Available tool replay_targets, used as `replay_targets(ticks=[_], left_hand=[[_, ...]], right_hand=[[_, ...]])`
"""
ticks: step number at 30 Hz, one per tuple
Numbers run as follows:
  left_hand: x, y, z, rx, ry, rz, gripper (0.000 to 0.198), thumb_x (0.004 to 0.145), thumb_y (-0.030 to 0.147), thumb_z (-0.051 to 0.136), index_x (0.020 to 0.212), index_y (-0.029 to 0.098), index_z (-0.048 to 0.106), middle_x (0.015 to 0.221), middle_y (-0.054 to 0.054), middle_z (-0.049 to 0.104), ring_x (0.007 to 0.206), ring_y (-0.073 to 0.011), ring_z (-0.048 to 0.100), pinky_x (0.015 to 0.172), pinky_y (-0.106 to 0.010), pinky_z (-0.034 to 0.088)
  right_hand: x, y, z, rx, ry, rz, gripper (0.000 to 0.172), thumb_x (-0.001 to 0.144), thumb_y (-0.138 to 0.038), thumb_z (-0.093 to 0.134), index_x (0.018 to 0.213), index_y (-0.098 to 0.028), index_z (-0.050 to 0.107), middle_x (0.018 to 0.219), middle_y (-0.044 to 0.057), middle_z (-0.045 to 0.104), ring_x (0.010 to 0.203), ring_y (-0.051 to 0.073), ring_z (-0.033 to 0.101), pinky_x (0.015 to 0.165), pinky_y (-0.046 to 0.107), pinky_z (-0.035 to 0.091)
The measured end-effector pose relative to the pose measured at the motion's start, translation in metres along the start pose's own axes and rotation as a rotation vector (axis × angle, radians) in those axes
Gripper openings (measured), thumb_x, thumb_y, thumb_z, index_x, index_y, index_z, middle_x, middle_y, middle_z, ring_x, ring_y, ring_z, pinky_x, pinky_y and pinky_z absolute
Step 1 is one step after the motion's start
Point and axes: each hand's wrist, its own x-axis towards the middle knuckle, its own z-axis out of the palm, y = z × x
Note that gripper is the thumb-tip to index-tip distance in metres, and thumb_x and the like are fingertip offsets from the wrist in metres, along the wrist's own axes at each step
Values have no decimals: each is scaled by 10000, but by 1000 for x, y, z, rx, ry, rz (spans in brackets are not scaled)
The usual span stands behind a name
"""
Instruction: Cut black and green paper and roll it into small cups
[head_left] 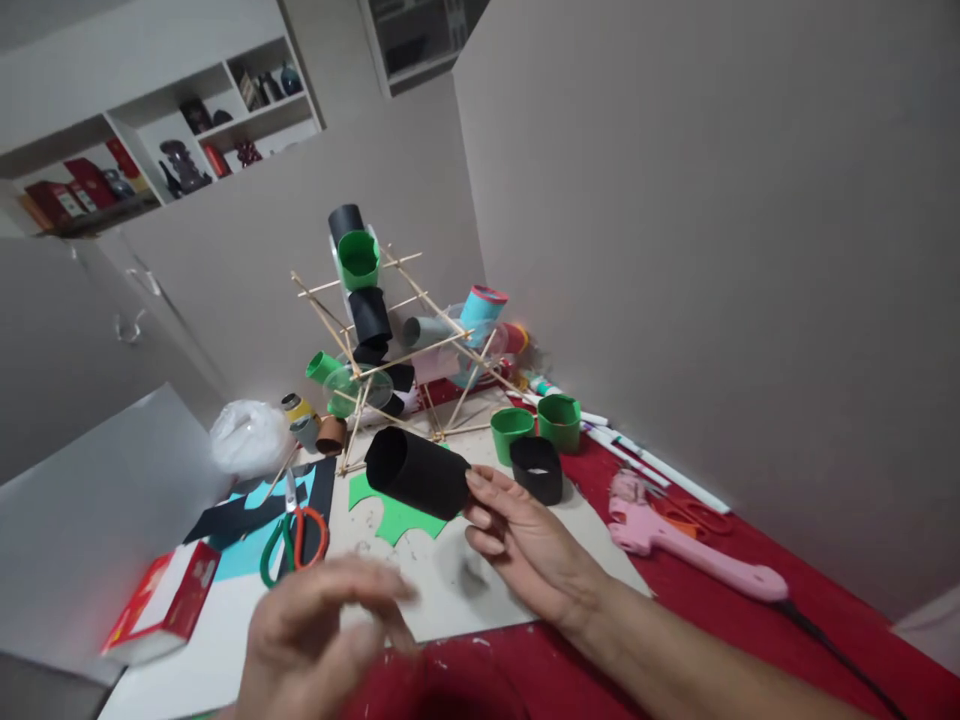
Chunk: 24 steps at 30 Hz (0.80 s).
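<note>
My right hand [517, 540] pinches the near end of a black paper tube [427, 480], held tilted above the table with its open mouth facing left. My left hand [322, 630] is raised at the lower left, blurred by motion, its fingers curved and apart with nothing between them. Under the tube lies a scalloped scrap of green sheet [409, 520] on a pale board [480, 605]. A short black ring [537, 470] and two green rings, one nearer [512, 434] and one farther [559, 424], stand just right of the tube.
A wooden-stick frame [420, 350] carrying several coloured tubes stands behind. Scissors [296, 535] and a red-and-white packet [165, 600] lie left. A pink glue gun [690, 555], its cord trailing, rests on the red cloth [600, 480] at right. A grey wall [712, 250] bounds the right side.
</note>
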Motion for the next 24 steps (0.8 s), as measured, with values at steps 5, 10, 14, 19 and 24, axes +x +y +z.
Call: replay_targets(ticks=[5,10,14,19,24], left_hand=[[26,-30,8,2,100,-99,507,862,215,688,1346,262,541,938,-47,732,733,-171,702,717,-297,577],[27,-53,14,-23,22,-19,521,838,200,705,1332,270,554,1197,-100,672,729,-154,709,703,-293,594],[30,-51,10,123,52,175,525,812,167,723,1304,277,576,1451,-135,486,1029,-234,669,770,-312,591],[33,-39,7,346,11,378,383,788,153,736,1154,220,647,1284,-141,598,953,-226,671,735,-317,584],[36,-40,9,275,-101,231,109,859,178,653,751,177,643,676,-30,665,598,-144,609,572,-254,505]], right_hand=[[-3,3,0,-23,-32,50,346,521,-211,939,706,-144,653,576,-78,502,443,15,387,339,107,254],[-6,4,0,-51,-69,102,321,549,-209,928,683,-129,647,561,-79,490,416,3,368,332,101,243],[-6,5,0,-58,-82,131,331,543,-217,931,697,-124,653,552,-80,489,413,5,364,328,101,244],[-4,6,-2,-72,-80,173,334,566,-228,923,681,-129,625,536,-90,456,401,-1,336,325,95,213],[-4,7,-4,-103,-65,201,344,569,-265,920,694,-131,629,528,-82,477,382,2,335,321,103,188]])
